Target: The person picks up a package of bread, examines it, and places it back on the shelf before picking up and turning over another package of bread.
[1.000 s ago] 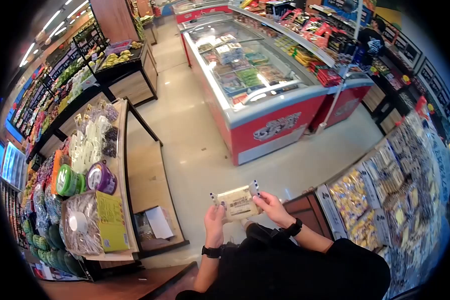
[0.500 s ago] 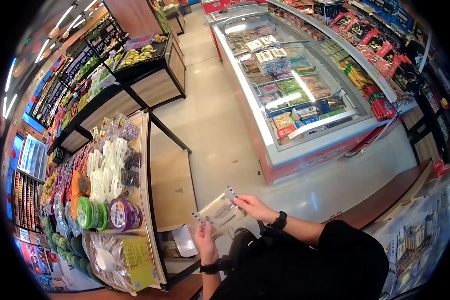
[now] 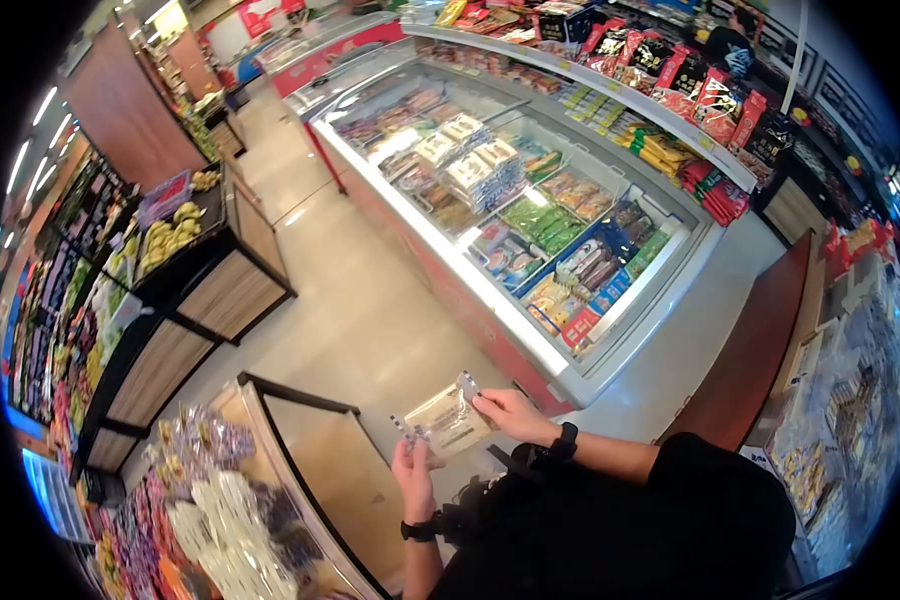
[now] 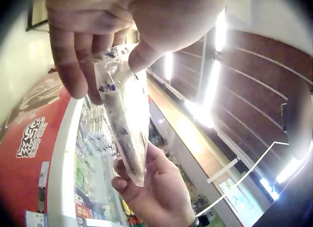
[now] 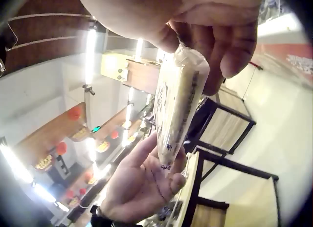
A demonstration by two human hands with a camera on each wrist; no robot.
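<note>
A flat, cream-coloured snack packet (image 3: 447,418) in clear plastic, with dark print and crimped ends, is stretched between both hands in front of the body. My left hand (image 3: 415,480) pinches its left end between thumb and fingers. The right hand (image 3: 515,413) grips the other end, thumb on top. Seen edge-on in the left wrist view, the packet (image 4: 128,124) looks thin and hangs below the left thumb (image 4: 144,56). In the right wrist view the wrapper (image 5: 178,100) shows a pale filling and dark lettering.
A glass-topped chest freezer (image 3: 570,385) with frozen packs stands ahead to the right. Red and black bags (image 3: 720,105) line the shelf above it. A wooden display table (image 3: 270,440) with bagged goods is at lower left. Packaged goods fill the bin (image 3: 815,380) at right. A tiled aisle (image 3: 340,280) runs between.
The head view has swung: the freezer looks larger and nearer, and the left display table has slid toward the lower left. The packet stays in both hands, more tilted than a second ago.
</note>
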